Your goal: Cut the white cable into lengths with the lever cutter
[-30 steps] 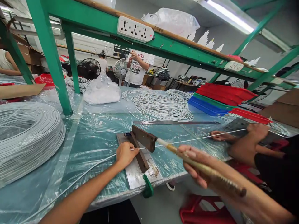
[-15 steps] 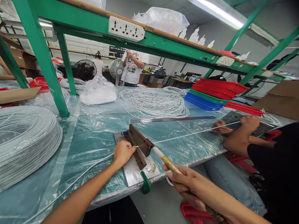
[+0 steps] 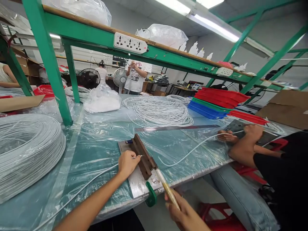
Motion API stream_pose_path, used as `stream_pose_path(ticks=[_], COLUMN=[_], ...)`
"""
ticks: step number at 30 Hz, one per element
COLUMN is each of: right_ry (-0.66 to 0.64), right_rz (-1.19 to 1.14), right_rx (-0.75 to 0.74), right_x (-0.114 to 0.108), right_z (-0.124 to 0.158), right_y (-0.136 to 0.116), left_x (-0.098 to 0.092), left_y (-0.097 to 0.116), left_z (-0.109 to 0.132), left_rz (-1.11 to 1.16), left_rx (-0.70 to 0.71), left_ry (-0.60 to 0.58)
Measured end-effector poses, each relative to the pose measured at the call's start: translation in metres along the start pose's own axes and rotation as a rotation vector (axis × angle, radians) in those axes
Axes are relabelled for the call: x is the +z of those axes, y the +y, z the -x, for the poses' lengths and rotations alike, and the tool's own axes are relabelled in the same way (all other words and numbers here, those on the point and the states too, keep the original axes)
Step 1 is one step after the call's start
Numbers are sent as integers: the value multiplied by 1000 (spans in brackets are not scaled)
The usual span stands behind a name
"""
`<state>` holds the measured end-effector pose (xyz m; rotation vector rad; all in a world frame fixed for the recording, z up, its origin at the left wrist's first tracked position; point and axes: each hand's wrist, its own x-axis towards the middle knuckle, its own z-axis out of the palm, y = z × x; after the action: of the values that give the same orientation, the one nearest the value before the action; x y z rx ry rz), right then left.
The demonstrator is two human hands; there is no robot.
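Observation:
My left hand (image 3: 128,163) is closed in a pinch on a white cable (image 3: 91,175), whose short end pokes out at the cutter's near side. The lever cutter (image 3: 141,153), brown metal bars on a steel plate with a spring at its far end, stands at the table's front edge. My right hand (image 3: 181,210) is wrapped around its white and gold lever handle (image 3: 168,190), which slopes down toward me past the edge. Beyond the cutter, a separate cut length of cable (image 3: 187,155) curves slackly across the table to a co-worker's hands (image 3: 252,132).
A big cable coil (image 3: 36,154) lies at the left, and a loose coil (image 3: 163,110) behind the cutter. A steel ruler (image 3: 178,127) lies across the table. A green clamp (image 3: 151,194) is at the front edge. Stacked trays (image 3: 216,99) and a green shelf post (image 3: 48,64) stand around.
The lever handle and my right hand have gone down. The cable that ran taut from the cutter to the co-worker is now severed and slack. My left hand keeps its pinch.

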<state>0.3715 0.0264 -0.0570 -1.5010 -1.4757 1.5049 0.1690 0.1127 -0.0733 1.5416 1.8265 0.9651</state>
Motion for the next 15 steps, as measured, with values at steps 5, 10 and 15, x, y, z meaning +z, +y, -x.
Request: stream_pose_path(ticks=[5,10,15], right_ry=[-168,-220,-220], right_rz=[-61,-140,-426], right_rx=[166,103,32], right_x=[-10,-46,-53], right_z=[2,4,-21], right_y=[-10,-89,-169], left_x=[-5,-22,-28], left_y=[-5,-7,1], left_z=[-1,4,20], left_rz=[123,326,439], left_rx=[33,96,104], left_ry=[-22,-104,-217])
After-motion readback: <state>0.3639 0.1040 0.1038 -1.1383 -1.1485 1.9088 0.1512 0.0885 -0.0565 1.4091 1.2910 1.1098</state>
